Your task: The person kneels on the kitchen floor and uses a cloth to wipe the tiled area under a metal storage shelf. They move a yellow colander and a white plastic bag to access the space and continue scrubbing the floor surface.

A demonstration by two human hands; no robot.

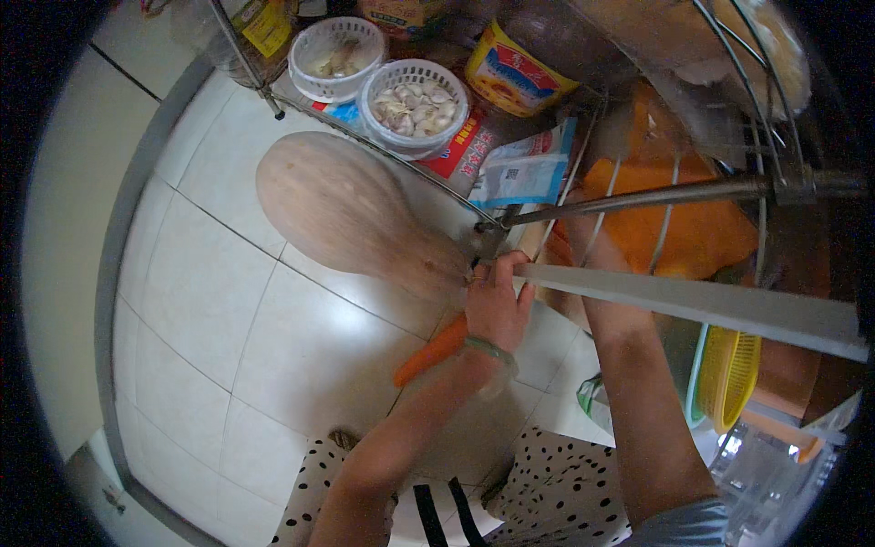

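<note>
A large tan squash (342, 205), pear-shaped, lies on the tiled floor, its narrow end beside my left hand (497, 296). The fingers of that hand are curled over at the end of a pale grey bar (674, 301); what they grip is hidden. A bangle circles the wrist. Below the hand, a carrot (433, 351) rests on the floor, partly behind my left forearm. My right arm passes under the grey bar into the wire rack. There my right hand (583, 228) is dim behind the wires, its fingers hidden, near an orange sheet-like thing (702, 228).
Two white baskets stand on the low shelf, one with garlic (419, 108). Behind them is a large bottle with a yellow label (515, 68). A blue-white packet (524, 169) lies near the metal rack post (638, 196). Yellow basket (727, 378) at right; pale panel (68, 255) at left.
</note>
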